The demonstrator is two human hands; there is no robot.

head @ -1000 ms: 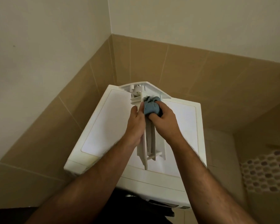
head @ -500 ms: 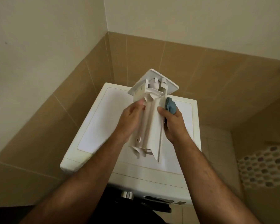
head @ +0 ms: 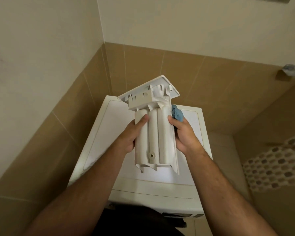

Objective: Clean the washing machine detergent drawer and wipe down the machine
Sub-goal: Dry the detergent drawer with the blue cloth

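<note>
White drawer (head: 154, 133) between both hands

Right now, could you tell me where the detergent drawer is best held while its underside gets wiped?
Grip the detergent drawer by its two long side walls, coming in from left and right as the left hand and right hand do. The ribbed underside faces up, and the front panel looks too wide to grip.

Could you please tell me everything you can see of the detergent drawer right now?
The detergent drawer is white plastic, held up over the washing machine, its ribbed underside facing the camera, its front panel tilted at the far end. The left hand grips one side; the right hand, with a blue cloth, grips the other.
</note>
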